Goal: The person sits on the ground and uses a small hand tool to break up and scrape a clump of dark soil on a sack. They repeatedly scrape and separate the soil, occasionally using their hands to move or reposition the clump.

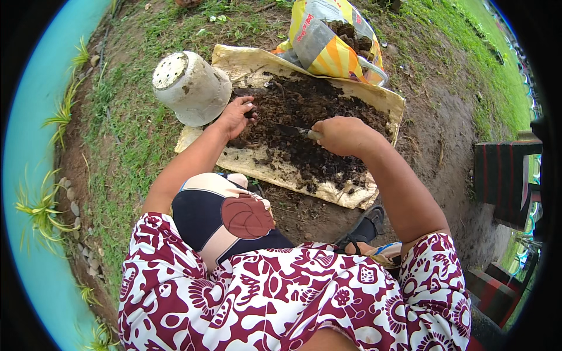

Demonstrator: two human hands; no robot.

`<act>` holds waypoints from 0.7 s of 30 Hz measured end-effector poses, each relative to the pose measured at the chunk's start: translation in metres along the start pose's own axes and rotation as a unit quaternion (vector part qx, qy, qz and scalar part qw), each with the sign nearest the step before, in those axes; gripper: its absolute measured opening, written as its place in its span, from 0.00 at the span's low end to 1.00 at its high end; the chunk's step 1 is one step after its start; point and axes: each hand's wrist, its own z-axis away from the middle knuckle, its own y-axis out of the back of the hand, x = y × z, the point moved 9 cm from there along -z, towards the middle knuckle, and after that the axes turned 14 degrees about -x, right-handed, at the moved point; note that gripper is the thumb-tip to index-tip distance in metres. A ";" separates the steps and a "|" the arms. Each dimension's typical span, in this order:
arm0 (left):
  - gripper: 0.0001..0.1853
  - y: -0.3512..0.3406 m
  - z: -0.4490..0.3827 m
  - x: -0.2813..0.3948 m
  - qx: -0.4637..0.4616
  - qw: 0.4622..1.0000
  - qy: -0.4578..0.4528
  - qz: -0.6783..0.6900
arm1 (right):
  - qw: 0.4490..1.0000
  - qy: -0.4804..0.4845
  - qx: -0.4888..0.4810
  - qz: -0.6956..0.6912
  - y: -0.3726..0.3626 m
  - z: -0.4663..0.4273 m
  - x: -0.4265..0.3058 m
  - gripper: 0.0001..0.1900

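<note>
Before me a pale woven sack (303, 186) lies flat on the ground, strewn with dark, crumbly soil (307, 103). My right hand (340, 135) grips the light handle of a small hand trowel (292, 130), whose dark blade points left into the soil. At the left side of the soil is my left hand (239, 115), its fingers curled. Something dark shows between those fingers, but I cannot tell whether it is a held clump or the soil behind. Just beyond that hand a dirty white plastic pot (193, 90) rests upside down, its holed base facing up and left.
A yellow, grey and orange printed plastic bag (331, 48) holding brown clods stands at the sack's far edge. Grass (127, 109) and a stone-edged bed with spiky plants (44, 204) run along a turquoise wall (26, 131) at left. Dark red-striped blocks (500, 175) stand at right.
</note>
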 end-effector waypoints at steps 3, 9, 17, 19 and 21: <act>0.14 0.001 -0.002 -0.004 0.024 0.997 0.016 -0.071 | 0.995 -0.023 -0.023 0.095 -0.004 0.008 -0.012 0.15; 0.14 0.001 -0.005 -0.002 0.069 0.960 0.055 -0.265 | 0.992 -0.006 -0.004 0.127 -0.014 -0.003 -0.034 0.14; 0.17 -0.016 -0.012 -0.003 0.057 0.953 0.084 -0.284 | 0.982 -0.002 -0.032 0.184 -0.031 -0.015 -0.066 0.14; 0.18 -0.015 -0.009 -0.006 0.076 0.980 0.084 -0.163 | 0.983 0.007 -0.022 0.185 -0.032 -0.012 -0.069 0.15; 0.20 -0.017 -0.006 -0.010 0.067 0.992 0.086 -0.055 | 0.982 0.017 -0.033 0.184 -0.035 -0.008 -0.067 0.16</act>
